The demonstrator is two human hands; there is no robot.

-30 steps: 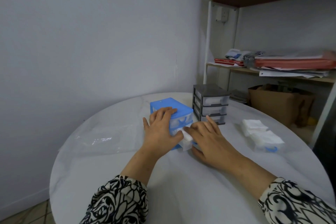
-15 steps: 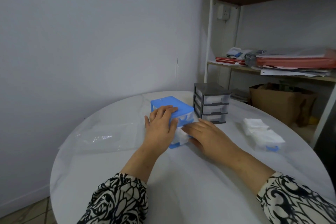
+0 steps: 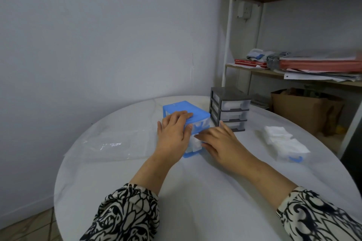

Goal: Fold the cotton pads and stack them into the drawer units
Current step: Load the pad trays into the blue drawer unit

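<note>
A blue drawer unit [image 3: 182, 108] stands mid-table with white pads showing in its clear drawers. My left hand [image 3: 173, 135] lies flat over its top and front left corner, holding it. My right hand [image 3: 219, 142] presses its fingers against a lower drawer front, where a folded white cotton pad [image 3: 196, 143] sticks out. Whether the pad is pinched or only pushed is hidden by the fingers. A grey drawer unit [image 3: 229, 109] stands just behind to the right, its three drawers shut. Loose white cotton pads [image 3: 284, 140] lie piled at the right.
A clear plastic bag [image 3: 117, 144] lies flat on the round white table [image 3: 195, 191] to the left. A small blue plastic piece [image 3: 295, 159] sits by the pad pile. A shelf with red folders [image 3: 317, 64] and a cardboard box [image 3: 301, 107] stands beyond the table's right side.
My right hand has moved forward and left against the blue unit, and the drawer with the white pad has gone further in. My left hand stayed on the unit.
</note>
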